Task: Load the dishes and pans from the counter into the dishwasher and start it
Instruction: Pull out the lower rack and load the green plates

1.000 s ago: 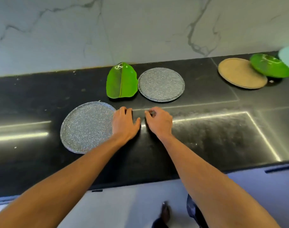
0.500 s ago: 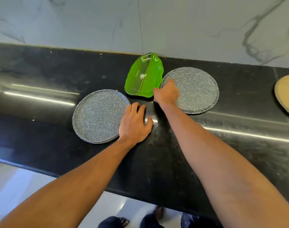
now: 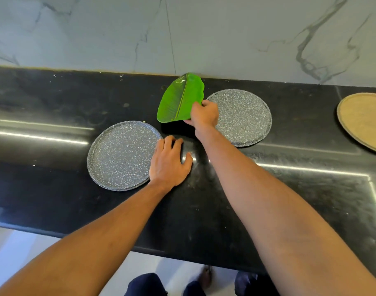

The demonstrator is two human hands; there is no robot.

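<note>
A green leaf-shaped plate (image 3: 178, 99) is tilted up off the black counter (image 3: 54, 99), near the back wall. My right hand (image 3: 204, 114) grips its right edge. A grey speckled round plate (image 3: 120, 155) lies flat at the left. My left hand (image 3: 170, 161) rests flat on the counter with its fingers against that plate's right rim. A second grey speckled plate (image 3: 244, 118) lies flat behind my right hand. The dishwasher is not in view.
A tan round plate (image 3: 364, 120) lies at the right edge of view. A marble wall (image 3: 182, 33) rises behind the counter. The counter's front edge runs below my forearms, with the floor and my feet beneath.
My right hand has gone from touching the speckled plate's edge to gripping the green leaf plate and tilting it up. My left hand has stayed by the left plate.
</note>
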